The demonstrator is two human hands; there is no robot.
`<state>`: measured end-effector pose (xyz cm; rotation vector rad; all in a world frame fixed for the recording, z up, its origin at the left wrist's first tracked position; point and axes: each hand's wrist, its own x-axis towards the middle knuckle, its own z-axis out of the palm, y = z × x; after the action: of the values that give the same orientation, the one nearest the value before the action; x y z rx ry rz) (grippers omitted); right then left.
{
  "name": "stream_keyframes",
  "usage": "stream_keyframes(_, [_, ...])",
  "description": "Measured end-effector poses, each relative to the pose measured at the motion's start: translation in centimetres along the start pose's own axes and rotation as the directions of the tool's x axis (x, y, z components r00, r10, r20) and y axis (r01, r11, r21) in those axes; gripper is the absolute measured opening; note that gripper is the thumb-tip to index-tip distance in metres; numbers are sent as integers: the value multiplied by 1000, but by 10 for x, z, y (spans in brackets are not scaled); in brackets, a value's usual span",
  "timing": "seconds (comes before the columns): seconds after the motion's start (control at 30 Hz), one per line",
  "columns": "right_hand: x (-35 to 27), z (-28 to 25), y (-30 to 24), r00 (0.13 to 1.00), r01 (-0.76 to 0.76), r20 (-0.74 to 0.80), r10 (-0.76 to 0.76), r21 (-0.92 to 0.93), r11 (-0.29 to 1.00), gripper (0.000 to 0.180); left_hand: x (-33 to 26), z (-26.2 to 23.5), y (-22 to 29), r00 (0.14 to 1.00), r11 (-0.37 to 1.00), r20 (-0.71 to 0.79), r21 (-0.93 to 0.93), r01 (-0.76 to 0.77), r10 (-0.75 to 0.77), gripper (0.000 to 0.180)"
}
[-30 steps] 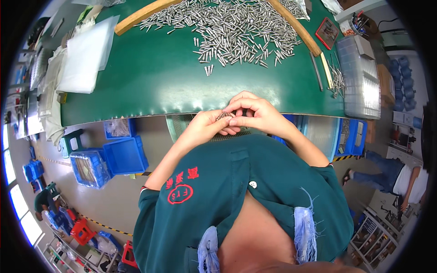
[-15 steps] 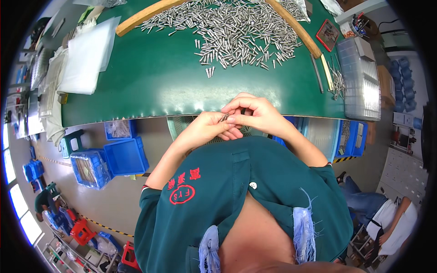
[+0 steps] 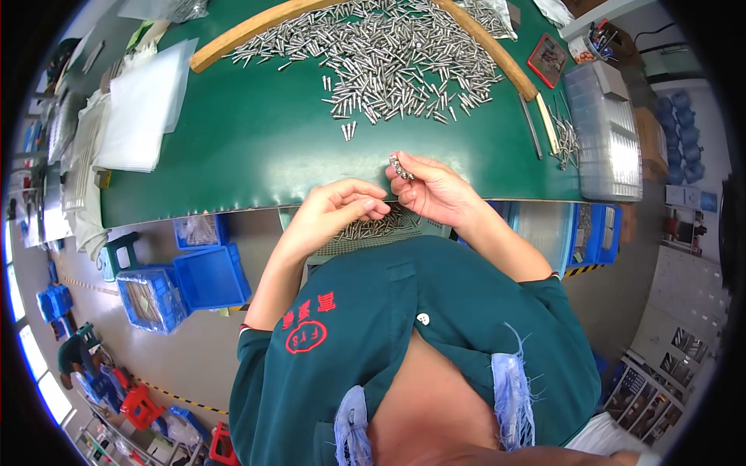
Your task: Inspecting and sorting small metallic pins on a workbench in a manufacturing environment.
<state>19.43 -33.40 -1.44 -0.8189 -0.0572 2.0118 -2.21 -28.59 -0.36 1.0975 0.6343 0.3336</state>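
Observation:
My right hand is raised over the table's front edge, its fingers closed on several small metal pins. These are silvery and pointed up between thumb and fingertips. Beside it on the left, my left hand has loosely bent fingers, with a gap between index finger and thumb; nothing shows in it. Below both hands, against my front, sits a pale green mesh basket with many similar pins inside, partly hidden by the hands. A large heap of pins lies on the green table.
Wooden strips border the heap; a few pins lie apart. Clear plastic sheets lie left. A red-framed tray, long rods and a clear plastic box are right. Blue crates stand on the floor.
My hands have come apart. The right hand has risen and turned up with the pins; the left has drawn back leftward, uncovering the basket's pins. The person at lower right has largely left view.

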Motion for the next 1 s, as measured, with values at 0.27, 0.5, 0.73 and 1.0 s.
stream_keyframes(0.27, [1, -1, 0, 998, -34, 58, 29, 80, 996, 19, -8, -21, 5, 983, 995, -156, 45, -92, 98, 22])
stream_keyframes(0.5, [0, 1, 2, 998, -47, 42, 43, 86, 995, 16, -9, -34, 9, 942, 981, -295, 158, -115, 158, 23])
stream_keyframes(0.73, [-7, 9, 5, 905, 418, 362, -225, -857, 302, 17, 10, -33, 12, 858, 814, -417, 581, -2, 300, 19])
stream_keyframes(1.0, [6, 11, -3, 836, 297, 305, -457, -951, -91, 17, 52, -36, 18, 823, 70, 64, 990, -125, 564, 27])
